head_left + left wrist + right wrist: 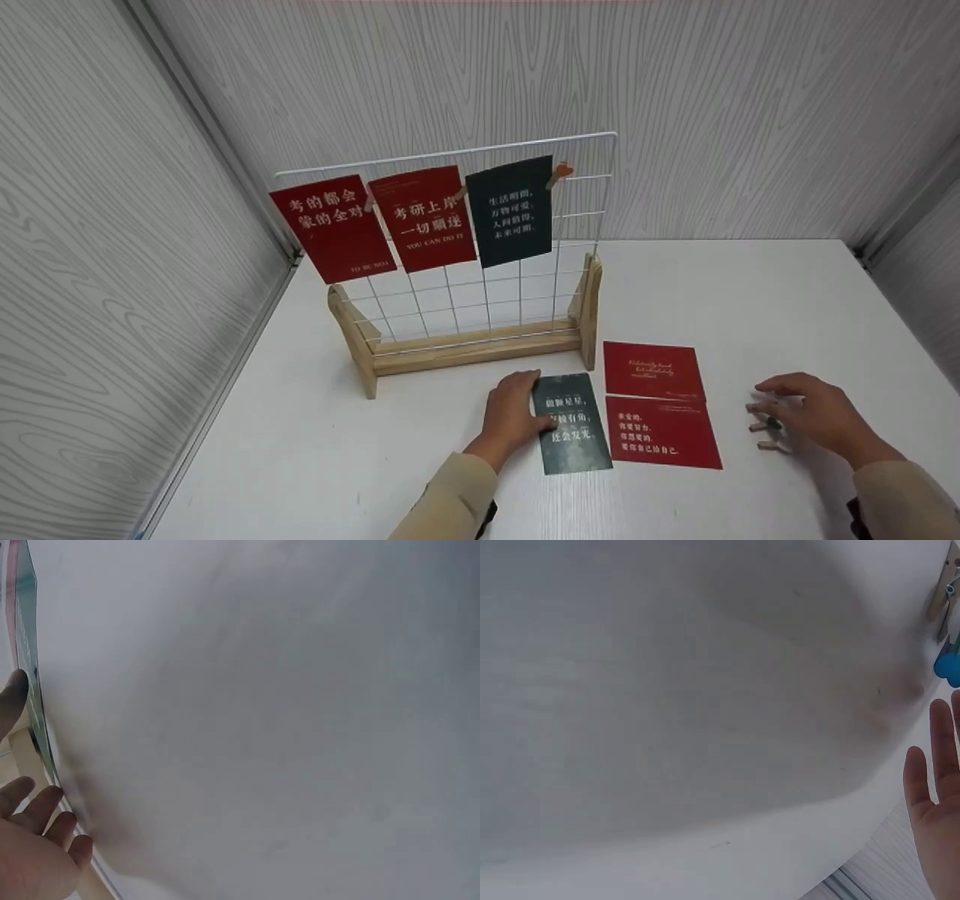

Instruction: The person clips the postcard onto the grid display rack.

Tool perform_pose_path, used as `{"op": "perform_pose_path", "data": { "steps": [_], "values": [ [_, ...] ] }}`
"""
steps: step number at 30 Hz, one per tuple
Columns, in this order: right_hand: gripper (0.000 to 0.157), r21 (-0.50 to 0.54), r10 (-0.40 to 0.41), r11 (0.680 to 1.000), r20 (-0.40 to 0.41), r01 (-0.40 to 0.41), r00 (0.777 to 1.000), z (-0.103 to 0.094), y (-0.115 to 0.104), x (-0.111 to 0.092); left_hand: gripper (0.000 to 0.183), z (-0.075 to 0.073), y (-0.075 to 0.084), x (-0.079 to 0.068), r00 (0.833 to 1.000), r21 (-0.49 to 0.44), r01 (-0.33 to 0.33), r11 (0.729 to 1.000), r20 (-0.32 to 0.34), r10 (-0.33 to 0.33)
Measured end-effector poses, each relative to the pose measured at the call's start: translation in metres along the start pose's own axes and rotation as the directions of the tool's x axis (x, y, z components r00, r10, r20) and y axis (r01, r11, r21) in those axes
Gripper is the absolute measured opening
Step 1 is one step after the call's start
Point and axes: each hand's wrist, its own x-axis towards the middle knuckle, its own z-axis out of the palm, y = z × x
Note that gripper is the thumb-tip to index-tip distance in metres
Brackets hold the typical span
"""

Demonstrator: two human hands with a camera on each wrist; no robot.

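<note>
My left hand [514, 412] rests at the left edge of a dark green card [574, 442] with white writing, which lies on the table. Its thumb overlaps the card's face, while the fingers stay apart near the upper left corner; in the left wrist view the card [26, 622] is seen edge-on. To the right, my right hand [817, 412] hovers with loosely bent fingers by several small wooden clothespins [771, 446]. One clothespin [946, 596] shows in the right wrist view, close to a blue decoration [948, 666], beyond straight fingers.
A white wire grid [521, 292] stands in a wooden base [480, 356]. On it hang two red cards [341, 247] [431, 202] and a dark green card [514, 240], with an orange-topped clothespin [560, 174]. Two more red cards [652, 360] [667, 439] lie between my hands.
</note>
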Motion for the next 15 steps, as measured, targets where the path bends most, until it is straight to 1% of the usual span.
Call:
{"op": "perform_pose_path", "data": {
  "steps": [6,12,15],
  "values": [
    [0.028,-0.015,0.016,1.0,0.015,-0.015,1.0,0.0023,0.006,-0.0005,0.076,0.0017,-0.0006,-0.0004,1.0,0.011,0.003,1.0,-0.013,-0.003],
    [0.022,-0.029,-0.002,1.0,0.008,0.003,1.0,0.005,0.009,0.0005,0.077,0.0025,-0.0024,-0.0018,1.0,0.003,0.001,1.0,-0.021,-0.001],
    [0.019,-0.043,-0.006,0.999,0.005,0.006,1.0,0.0069,0.0089,0.001,0.078,0.0024,-0.0028,-0.0026,1.0,-0.003,-0.013,1.0,-0.024,0.013]
  ]
}}
